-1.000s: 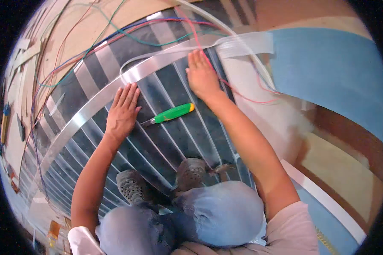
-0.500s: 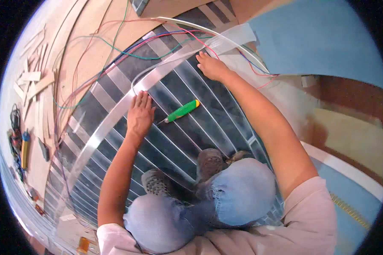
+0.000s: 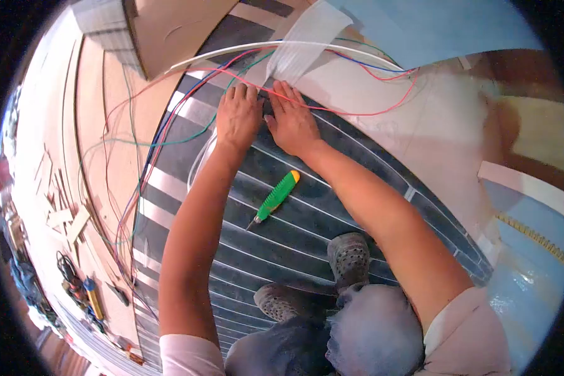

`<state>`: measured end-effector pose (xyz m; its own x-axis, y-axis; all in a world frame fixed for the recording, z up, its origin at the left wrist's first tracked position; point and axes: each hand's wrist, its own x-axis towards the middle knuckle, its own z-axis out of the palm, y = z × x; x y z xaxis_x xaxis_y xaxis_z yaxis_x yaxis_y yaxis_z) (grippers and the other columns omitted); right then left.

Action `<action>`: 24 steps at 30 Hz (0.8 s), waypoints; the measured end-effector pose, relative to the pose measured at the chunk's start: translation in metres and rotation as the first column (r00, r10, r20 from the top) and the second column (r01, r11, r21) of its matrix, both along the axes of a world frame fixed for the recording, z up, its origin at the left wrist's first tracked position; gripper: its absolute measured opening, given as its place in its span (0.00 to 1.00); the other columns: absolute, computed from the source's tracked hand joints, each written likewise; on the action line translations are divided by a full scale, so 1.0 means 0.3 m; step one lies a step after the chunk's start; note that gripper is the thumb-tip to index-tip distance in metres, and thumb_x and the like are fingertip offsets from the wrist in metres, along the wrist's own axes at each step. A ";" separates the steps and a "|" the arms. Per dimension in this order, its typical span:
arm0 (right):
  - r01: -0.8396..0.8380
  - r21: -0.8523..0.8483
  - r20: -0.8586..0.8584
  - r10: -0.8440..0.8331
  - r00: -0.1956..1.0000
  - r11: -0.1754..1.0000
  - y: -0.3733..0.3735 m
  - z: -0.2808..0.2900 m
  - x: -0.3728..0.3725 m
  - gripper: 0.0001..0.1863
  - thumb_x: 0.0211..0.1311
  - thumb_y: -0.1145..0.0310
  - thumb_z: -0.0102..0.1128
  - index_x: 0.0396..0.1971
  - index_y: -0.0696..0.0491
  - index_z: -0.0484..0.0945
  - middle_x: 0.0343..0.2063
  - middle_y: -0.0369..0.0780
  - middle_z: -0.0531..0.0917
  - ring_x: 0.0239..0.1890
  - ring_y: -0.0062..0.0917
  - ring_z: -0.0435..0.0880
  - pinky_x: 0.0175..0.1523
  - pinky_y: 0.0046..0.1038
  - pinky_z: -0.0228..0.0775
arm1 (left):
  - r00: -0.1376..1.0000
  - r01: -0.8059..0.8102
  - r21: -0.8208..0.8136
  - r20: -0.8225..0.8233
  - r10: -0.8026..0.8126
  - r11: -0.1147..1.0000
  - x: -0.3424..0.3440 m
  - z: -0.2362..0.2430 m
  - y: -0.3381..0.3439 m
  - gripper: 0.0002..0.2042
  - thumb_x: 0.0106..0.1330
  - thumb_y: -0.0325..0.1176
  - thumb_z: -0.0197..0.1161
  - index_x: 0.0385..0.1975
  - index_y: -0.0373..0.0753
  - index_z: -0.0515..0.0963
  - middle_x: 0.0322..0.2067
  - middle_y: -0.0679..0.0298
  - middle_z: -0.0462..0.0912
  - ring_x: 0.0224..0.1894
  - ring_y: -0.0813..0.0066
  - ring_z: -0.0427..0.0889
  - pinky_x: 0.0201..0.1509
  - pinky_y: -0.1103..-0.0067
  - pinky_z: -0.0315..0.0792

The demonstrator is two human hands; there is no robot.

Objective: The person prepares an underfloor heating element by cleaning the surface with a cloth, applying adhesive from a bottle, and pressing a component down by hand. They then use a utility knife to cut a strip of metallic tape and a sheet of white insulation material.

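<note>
Left hand [image 3: 238, 119] lies flat, palm down, fingers spread and released, on the dark striped film sheet [image 3: 307, 232] near its far edge. Right hand [image 3: 292, 122] sits just beside it, also flat and open, fingers pointing away from us; the two hands are almost touching at the thumbs. Neither hand grips anything; both press on the sheet.

We note a red wire [image 3: 357, 114] running across the sheet just past the fingertips of the right hand, and it seems to pass under or against those fingertips, though we cannot tell which. A white cable [image 3: 282, 47] arcs beyond both hands, with blue and green wires alongside it. A strip of clear film [image 3: 307, 34] lies beyond the cable.

A green utility knife [image 3: 274, 199] with an orange end rests on the sheet between our forearms, nearer to us than the hands, blade end pointing toward our left knee. It lies apart from both hands, untouched.

We are crouched on the sheet: two grey shoes [image 3: 348, 257] stand on it below the knife, knees in blue trousers at the lower edge.

To the left, on the pale floor [image 3: 62, 125], we see loose wood offcuts [image 3: 66, 219] and a cluster of hand tools [image 3: 84, 294] well apart from the hands. A light blue sheet [image 3: 432, 25] covers the floor at upper right.
</note>
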<state>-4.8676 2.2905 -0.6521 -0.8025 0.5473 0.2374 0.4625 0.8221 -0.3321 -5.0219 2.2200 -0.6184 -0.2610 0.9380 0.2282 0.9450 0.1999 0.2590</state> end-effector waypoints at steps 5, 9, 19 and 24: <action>-0.070 0.012 0.010 0.070 0.998 0.997 0.051 -0.003 0.021 0.29 0.68 0.61 0.54 0.64 0.63 0.71 0.68 0.51 0.70 0.73 0.41 0.64 0.79 0.42 0.49 | 0.993 -0.041 -0.044 -0.116 0.035 0.998 0.002 -0.079 0.105 0.08 0.65 0.33 0.57 0.41 0.38 0.76 0.41 0.55 0.81 0.47 0.55 0.81 0.50 0.64 0.76; -0.083 -0.039 -0.008 0.083 0.997 0.996 0.049 0.004 0.021 0.28 0.69 0.64 0.53 0.66 0.61 0.70 0.69 0.49 0.69 0.73 0.40 0.64 0.78 0.39 0.50 | 1.000 -0.011 -0.130 -0.018 0.009 0.992 -0.049 -0.084 0.117 0.07 0.66 0.30 0.55 0.40 0.39 0.74 0.35 0.53 0.84 0.42 0.52 0.84 0.43 0.61 0.80; -0.095 -0.014 -0.058 0.095 0.994 0.995 0.058 0.008 0.012 0.30 0.70 0.61 0.53 0.67 0.61 0.68 0.69 0.49 0.68 0.74 0.40 0.62 0.79 0.41 0.49 | 0.958 -0.272 -0.047 -0.105 0.266 0.961 -0.434 -0.032 -0.150 0.09 0.73 0.33 0.53 0.45 0.40 0.78 0.39 0.50 0.84 0.44 0.48 0.82 0.46 0.60 0.75; -0.053 -0.009 -0.017 0.053 0.998 0.999 0.068 0.000 0.027 0.32 0.70 0.60 0.54 0.69 0.60 0.65 0.71 0.48 0.66 0.75 0.38 0.61 0.79 0.39 0.48 | 0.939 -0.172 0.146 -0.275 0.207 0.974 -0.207 0.003 -0.348 0.16 0.73 0.33 0.56 0.58 0.37 0.76 0.61 0.52 0.76 0.64 0.50 0.74 0.66 0.58 0.68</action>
<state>-4.8596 2.3108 -0.6521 -0.8262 0.5066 0.2465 0.4128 0.8421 -0.3470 -5.0842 2.1155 -0.6176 -0.3382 0.8392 0.4258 0.9302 0.3668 0.0158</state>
